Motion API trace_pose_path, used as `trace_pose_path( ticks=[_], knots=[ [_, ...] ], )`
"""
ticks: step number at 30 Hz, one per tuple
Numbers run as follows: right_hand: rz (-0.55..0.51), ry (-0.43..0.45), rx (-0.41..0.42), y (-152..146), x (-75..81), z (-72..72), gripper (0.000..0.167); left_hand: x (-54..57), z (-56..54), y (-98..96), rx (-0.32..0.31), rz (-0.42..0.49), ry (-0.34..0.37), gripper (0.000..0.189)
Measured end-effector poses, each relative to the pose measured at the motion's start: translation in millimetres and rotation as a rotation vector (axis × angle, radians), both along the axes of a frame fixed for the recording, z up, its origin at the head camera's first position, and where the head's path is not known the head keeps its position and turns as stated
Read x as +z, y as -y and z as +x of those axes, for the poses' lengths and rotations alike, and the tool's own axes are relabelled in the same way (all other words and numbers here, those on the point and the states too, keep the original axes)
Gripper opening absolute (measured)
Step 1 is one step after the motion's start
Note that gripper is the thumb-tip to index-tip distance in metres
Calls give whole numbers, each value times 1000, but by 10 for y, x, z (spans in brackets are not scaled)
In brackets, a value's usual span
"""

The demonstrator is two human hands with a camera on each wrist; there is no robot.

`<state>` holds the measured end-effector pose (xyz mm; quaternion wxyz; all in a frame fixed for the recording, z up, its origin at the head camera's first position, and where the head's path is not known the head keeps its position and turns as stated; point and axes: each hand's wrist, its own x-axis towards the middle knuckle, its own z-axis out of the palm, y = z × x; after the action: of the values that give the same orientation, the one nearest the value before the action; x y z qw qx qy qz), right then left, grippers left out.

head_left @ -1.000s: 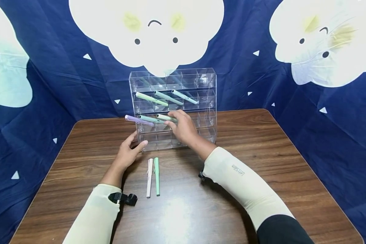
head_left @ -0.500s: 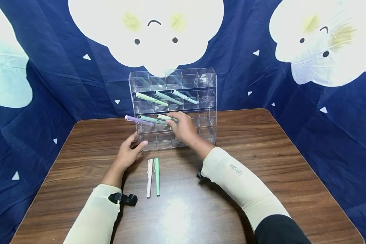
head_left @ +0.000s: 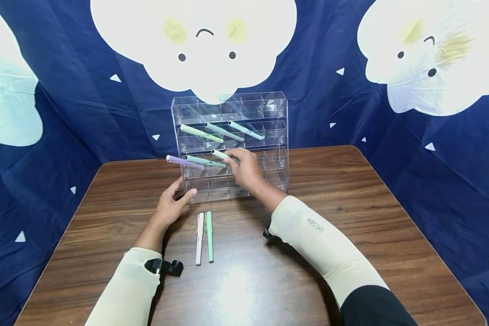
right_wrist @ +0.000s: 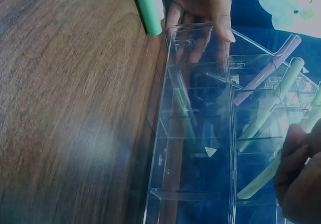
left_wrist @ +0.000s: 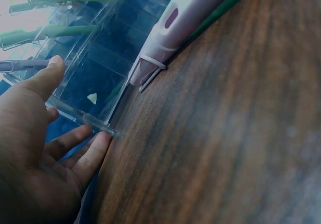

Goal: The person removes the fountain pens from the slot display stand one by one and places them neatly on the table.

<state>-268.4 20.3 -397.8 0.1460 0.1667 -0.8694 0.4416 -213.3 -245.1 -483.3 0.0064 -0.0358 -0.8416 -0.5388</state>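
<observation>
Pens point(head_left: 209, 237) — eight, one pinched, rack point(head_left: 276, 135) — one

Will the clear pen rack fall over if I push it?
The clear rack might tip, since it stands upright and tall. The left hand holding its lower corner may steady it. The purple pen, sticking out, could slide loose.

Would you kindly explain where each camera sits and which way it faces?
Head: on the head, facing forward and down at the clear organizer; left hand, right hand and sleeves show.
Left wrist: worn there, facing the organizer's corner; left hand and part of the right show.
Right wrist: worn there, facing the compartments; both hands show.
Shared by wrist views: organizer, purple pen.
</observation>
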Motion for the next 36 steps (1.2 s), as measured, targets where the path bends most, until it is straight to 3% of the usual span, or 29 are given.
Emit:
trace_pose_path(
  ticks=[15,27,31,36],
  knots=[
    [-123,-230,65,-9,77,47,21,-21,-2,10,0,-16,-10,77],
    [-53,-533,157,21,149,296,17,-49,-29,2,5,-1,-27,76],
    [-32,-582,182,36,120,387,17,-47,-28,-2,7,6,-29,75],
    [-42,-571,213,37,72,475,17,-38,-20,-3,4,-1,-29,75]
  ],
)
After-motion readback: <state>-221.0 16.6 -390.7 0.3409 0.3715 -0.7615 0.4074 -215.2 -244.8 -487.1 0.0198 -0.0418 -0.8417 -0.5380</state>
